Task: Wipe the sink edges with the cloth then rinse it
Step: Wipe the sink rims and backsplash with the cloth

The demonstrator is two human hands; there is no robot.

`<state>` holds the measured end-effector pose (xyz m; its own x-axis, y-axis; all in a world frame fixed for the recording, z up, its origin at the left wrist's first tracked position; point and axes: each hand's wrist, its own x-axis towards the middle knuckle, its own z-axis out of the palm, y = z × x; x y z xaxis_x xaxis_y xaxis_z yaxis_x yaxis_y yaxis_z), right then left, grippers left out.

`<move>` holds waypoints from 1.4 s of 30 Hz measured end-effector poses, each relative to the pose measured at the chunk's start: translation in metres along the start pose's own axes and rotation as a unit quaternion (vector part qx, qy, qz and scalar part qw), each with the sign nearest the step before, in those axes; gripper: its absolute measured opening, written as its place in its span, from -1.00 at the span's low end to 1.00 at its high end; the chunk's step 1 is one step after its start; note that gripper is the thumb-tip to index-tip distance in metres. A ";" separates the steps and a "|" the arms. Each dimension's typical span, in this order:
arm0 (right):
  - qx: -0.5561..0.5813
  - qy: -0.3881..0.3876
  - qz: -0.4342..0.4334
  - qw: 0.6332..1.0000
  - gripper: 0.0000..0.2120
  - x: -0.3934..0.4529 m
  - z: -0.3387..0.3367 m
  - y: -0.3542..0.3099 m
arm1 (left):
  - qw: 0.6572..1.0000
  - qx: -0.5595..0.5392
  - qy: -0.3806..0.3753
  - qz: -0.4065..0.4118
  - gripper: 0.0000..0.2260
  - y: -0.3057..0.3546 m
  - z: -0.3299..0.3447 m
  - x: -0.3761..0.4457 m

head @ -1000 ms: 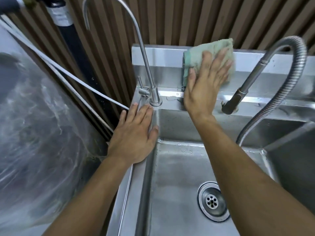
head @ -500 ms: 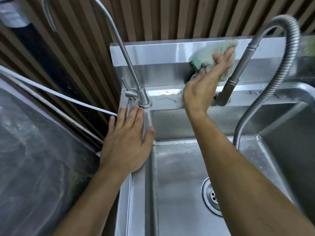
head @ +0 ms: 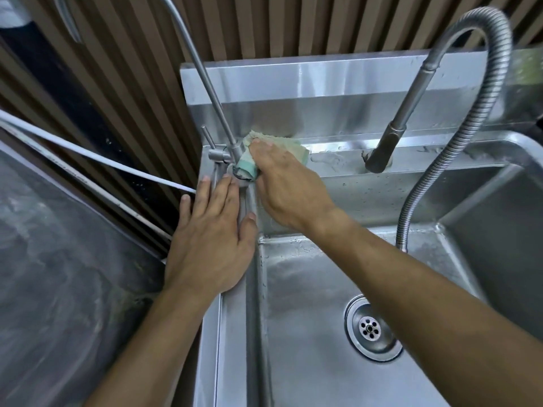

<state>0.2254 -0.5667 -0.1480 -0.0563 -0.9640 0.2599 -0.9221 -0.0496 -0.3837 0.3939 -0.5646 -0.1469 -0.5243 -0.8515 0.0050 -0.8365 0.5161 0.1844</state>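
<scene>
Pale green cloth [head: 274,152]: bunched on the back ledge of the sink, pressed against the base of the thin gooseneck tap [head: 219,113]; one fold wraps the tap's foot.
Right hand [head: 286,186]: palm down on the cloth, fingers spread flat and pressing rather than curled; it pins the cloth to the ledge, not a closed grasp.
Left hand [head: 213,239]: open and flat on the left rim, holding nothing, fingertips just beside the tap base; judged to be bracing.
Stainless sink [head: 232,333]: back ledge to the right of the cloth shows streaks and droplets; the upright splashback [head: 323,83] behind it carries some wet marks.
Pull-out sprayer [head: 385,148]: nozzle docked on the ledge, well apart from the cloth; its coiled hose [head: 493,92] loops over the basin. No water seen running.
Drain [head: 371,329]: open strainer, basin floor wet.
Progress: wiping under way at the rear left corner. Left rim under the bracing hand, front and right edges show no sign either way.
Outstanding: remaining edges, then the rinse, not yet begun.
</scene>
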 end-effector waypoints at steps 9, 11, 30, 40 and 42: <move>0.008 0.090 0.301 0.949 -0.44 -0.019 -0.016 0.014 | 1.000 -0.012 -0.002 0.003 -0.35 -0.002 -0.002 -0.002; 0.029 0.100 0.315 0.943 -0.38 -0.005 -0.007 -0.006 | 1.000 -0.013 0.004 -0.004 -0.35 -0.001 -0.001 -0.002; -0.032 0.141 0.393 0.908 -0.31 0.004 0.000 0.010 | 1.000 0.003 0.009 -0.008 -0.33 0.001 0.001 -0.003; -0.008 -0.013 0.050 0.999 -0.48 -0.006 -0.004 0.005 | 1.000 0.001 -0.005 -0.010 -0.32 0.001 -0.003 -0.007; -0.046 -0.005 0.070 0.996 -0.49 -0.019 -0.016 0.030 | 1.000 0.013 -0.002 -0.010 -0.31 0.002 -0.002 -0.007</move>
<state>0.1928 -0.5460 -0.1503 -0.1831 -0.9625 0.2001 -0.9365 0.1089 -0.3333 0.3960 -0.5579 -0.1450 -0.5084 -0.8611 -0.0018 -0.8503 0.5016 0.1594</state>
